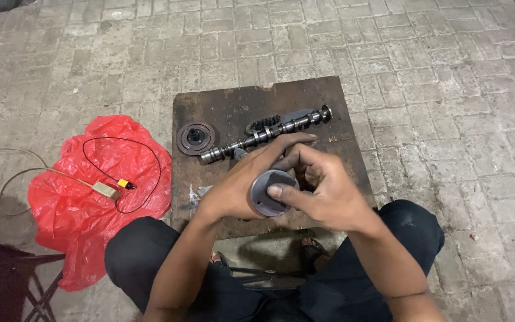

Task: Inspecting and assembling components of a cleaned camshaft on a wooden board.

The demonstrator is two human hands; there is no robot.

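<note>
Sitting on a low seat over the brick paving point(436, 71), I have everything laid out within arm's reach. Off to my left lies a red plastic bag point(78, 197) with a black wire point(150, 161) and a small plug point(105, 189) on top of it, kept off the dirty ground. In front of my knees is a rusty metal plate point(222, 107) that serves as a bench, so the parts stay flat and out of the grit: a round pulley point(195, 138) rests near its left edge, and a long camshaft point(266, 134) lies slantwise just beside it. My left hand point(239, 185) is wrapped around a metal cylinder point(269, 194), cupping it from behind above the plate. My right hand point(323, 185) is curled on its near side, thumb pressed on the flat grey face, steadying it between both palms.
</note>
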